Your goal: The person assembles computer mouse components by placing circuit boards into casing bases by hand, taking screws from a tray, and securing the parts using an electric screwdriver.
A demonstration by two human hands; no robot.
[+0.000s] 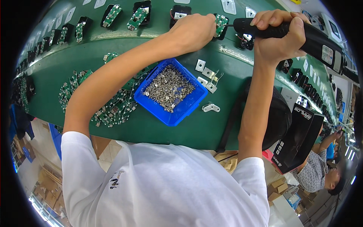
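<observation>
1. Far from the near edge of the desk (207,130): green circuit board (221,25), at the tip of the black screwdriver (314,42).
2. Right grip (280,34): wrapped around the screwdriver.
3. Left grip (197,32): beside the board; closure, cannot tell.

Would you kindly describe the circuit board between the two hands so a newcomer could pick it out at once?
On the green table, look to the far side, beyond the blue tray of screws. There, a small green circuit board sits just right of the left hand. Unlike the other boards, it has the black power screwdriver pointed at it.
</observation>
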